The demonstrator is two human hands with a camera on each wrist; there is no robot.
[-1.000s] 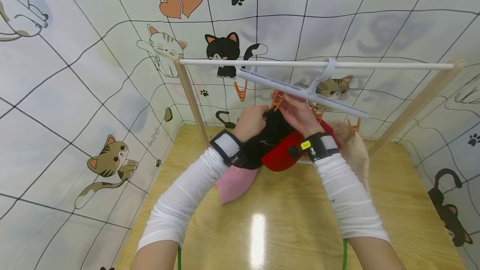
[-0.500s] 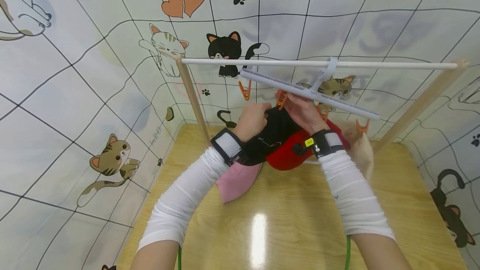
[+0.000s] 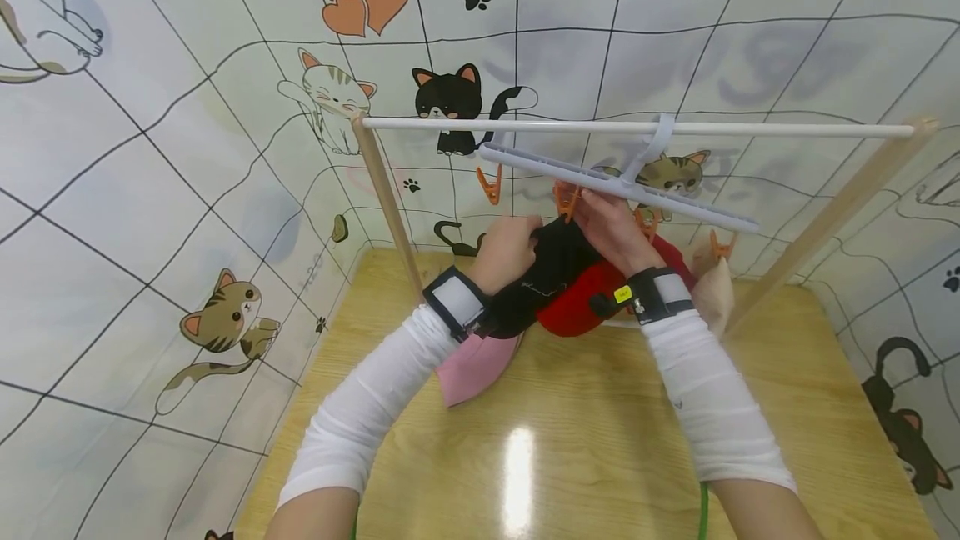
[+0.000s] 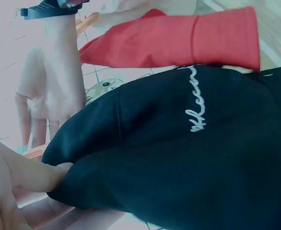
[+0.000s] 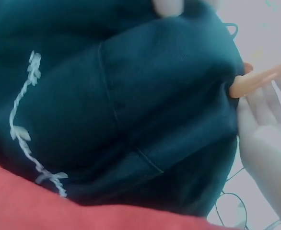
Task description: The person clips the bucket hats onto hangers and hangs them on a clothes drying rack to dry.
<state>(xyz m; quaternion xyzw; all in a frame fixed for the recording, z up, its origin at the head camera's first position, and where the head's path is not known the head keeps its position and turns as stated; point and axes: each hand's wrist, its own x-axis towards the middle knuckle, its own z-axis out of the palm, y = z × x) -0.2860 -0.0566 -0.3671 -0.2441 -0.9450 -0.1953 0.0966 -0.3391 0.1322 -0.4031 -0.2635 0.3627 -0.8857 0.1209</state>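
Note:
A black hat (image 3: 551, 261) with white script stitching hangs below the pale hanger (image 3: 615, 184). My left hand (image 3: 507, 254) pinches its crown edge, thumb on the near side as the left wrist view shows. Across from it, my right hand (image 3: 617, 232) holds an orange clothes peg (image 3: 567, 201) between thumb and fingers. In the right wrist view the tip of this peg (image 5: 255, 82) sits on the fold of the black cloth. Just behind hangs a red hat (image 3: 581, 302), partly hidden by the right wrist.
A white rod (image 3: 480, 125) on wooden posts (image 3: 390, 207) carries the hanger. Another peg (image 3: 490, 186) dangles at its left end. A beige cloth item (image 3: 716, 294) hangs from a peg at the right. A pink item (image 3: 476, 369) lies on the wooden table (image 3: 600, 440).
The hanger and its pegs have shifted slightly right, and the right hand with its peg has moved right and a little down. The left hand keeps its pinch on the black hat.

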